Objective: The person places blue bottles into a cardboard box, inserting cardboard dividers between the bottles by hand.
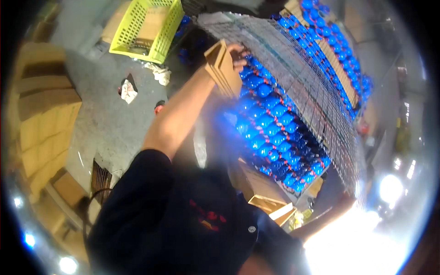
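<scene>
While glare blurs my right hand (347, 201), so I can't tell its grip, my left hand (238, 57) clutches folded cardboard (223, 72) beside glossy blue balls (265, 120)!

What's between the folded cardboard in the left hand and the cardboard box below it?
Head view: rows of shiny blue round pieces, partly blurred, between the folded cardboard in the left hand and the cardboard box.

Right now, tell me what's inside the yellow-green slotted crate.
Brown cardboard shows inside the yellow-green slotted crate; whatever lies beneath that cardboard is covered and cannot be seen.
</scene>
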Action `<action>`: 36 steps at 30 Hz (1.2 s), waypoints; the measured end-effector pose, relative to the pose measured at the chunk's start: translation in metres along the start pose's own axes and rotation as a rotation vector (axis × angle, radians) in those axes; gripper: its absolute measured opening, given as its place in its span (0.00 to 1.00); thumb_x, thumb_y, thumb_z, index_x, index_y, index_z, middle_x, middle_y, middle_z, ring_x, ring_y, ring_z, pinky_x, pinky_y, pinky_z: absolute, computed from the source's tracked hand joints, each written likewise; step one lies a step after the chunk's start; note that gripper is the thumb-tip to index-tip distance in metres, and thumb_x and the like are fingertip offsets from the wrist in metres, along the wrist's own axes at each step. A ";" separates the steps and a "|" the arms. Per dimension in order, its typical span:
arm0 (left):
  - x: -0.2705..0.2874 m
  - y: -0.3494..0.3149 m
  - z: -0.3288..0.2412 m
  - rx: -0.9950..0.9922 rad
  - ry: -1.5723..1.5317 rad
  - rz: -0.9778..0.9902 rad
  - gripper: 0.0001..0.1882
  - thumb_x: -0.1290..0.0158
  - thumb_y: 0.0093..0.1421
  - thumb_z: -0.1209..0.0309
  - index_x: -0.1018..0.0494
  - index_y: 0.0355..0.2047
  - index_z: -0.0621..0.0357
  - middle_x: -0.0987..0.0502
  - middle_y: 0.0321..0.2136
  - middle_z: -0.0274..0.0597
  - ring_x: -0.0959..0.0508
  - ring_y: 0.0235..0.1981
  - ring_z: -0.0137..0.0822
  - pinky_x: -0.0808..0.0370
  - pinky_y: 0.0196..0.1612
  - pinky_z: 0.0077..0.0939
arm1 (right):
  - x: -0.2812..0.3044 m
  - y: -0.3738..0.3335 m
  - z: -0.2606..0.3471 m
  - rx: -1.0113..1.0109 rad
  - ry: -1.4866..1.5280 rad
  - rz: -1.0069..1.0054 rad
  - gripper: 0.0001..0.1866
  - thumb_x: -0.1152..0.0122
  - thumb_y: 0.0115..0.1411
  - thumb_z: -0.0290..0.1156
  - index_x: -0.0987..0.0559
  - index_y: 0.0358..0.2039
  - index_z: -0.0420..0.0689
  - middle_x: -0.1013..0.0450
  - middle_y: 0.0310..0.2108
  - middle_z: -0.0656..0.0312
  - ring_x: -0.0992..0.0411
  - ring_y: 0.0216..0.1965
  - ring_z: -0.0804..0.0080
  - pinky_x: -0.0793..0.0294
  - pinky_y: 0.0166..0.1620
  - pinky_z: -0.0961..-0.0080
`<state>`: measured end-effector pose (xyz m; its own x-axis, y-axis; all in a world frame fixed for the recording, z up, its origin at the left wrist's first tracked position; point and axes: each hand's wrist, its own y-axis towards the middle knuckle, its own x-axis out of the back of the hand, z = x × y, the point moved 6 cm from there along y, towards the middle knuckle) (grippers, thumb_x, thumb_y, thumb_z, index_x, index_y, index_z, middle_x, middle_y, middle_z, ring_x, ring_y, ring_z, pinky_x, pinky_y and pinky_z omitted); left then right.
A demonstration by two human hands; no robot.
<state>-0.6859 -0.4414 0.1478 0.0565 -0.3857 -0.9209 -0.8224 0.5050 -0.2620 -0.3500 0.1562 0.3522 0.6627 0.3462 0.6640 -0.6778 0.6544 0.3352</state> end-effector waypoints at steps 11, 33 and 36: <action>-0.034 0.018 -0.088 0.452 0.138 0.359 0.15 0.59 0.57 0.66 0.31 0.28 0.68 0.43 0.15 0.33 0.42 0.17 0.28 0.43 0.20 0.21 | -0.009 -0.048 0.031 -0.514 0.805 -0.144 0.17 0.42 0.58 0.30 0.28 0.48 0.39 0.27 0.44 0.54 0.31 0.46 0.64 0.32 0.51 0.68; -0.168 -0.082 -0.202 -0.173 0.463 0.457 0.11 0.54 0.65 0.65 0.31 0.35 0.60 0.25 0.39 0.53 0.37 0.25 0.27 0.38 0.27 0.18 | -0.025 -0.099 0.159 -0.662 1.161 -0.403 0.21 0.52 0.65 0.35 0.36 0.54 0.35 0.36 0.55 0.51 0.43 0.59 0.63 0.44 0.64 0.62; -0.190 -0.108 -0.250 -0.249 0.535 0.437 0.17 0.56 0.66 0.56 0.31 0.37 0.59 0.35 0.23 0.39 0.38 0.25 0.27 0.41 0.28 0.15 | -0.065 -0.101 0.209 -0.755 1.196 -0.458 0.22 0.54 0.66 0.35 0.37 0.55 0.34 0.37 0.57 0.51 0.44 0.61 0.63 0.46 0.66 0.61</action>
<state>-0.7493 -0.6154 0.4233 -0.5375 -0.5457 -0.6428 -0.8147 0.5329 0.2288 -0.3907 -0.0728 0.4145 0.8837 0.1072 -0.4556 -0.2694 0.9124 -0.3080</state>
